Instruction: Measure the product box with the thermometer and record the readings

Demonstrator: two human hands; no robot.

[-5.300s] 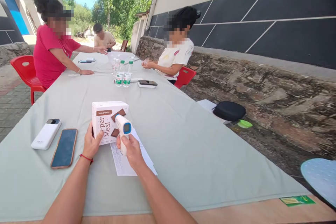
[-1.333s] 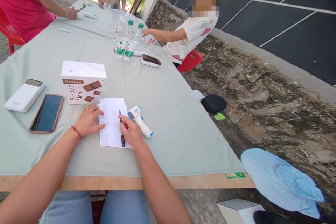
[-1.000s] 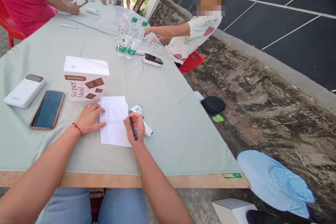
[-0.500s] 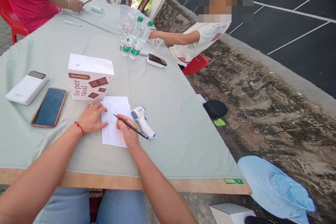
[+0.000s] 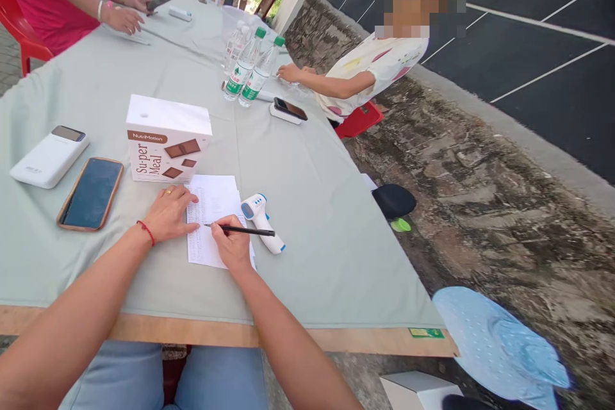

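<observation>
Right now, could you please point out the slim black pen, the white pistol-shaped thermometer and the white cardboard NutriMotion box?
Slim black pen [image 5: 250,230], head view: rear of its barrel.
White pistol-shaped thermometer [image 5: 261,220], head view: upper handle.
White cardboard NutriMotion box [image 5: 166,150], head view: front face.

Pen [image 5: 247,230] is black, paper [image 5: 217,200] white with dark marks, thermometer [image 5: 260,212] white with blue trim; box [image 5: 168,116] is white, brown label [image 5: 147,137], brown chocolate squares [image 5: 182,148]; phone [image 5: 90,194] dark, orange-brown edge; power bank [image 5: 50,159] white; cloth [image 5: 327,230] plain pale grey-green; bottle caps [image 5: 260,32] green; bracelet [image 5: 145,231] red; jeans [image 5: 221,375] pale blue; hat [image 5: 490,333] light blue, white-dotted
</observation>
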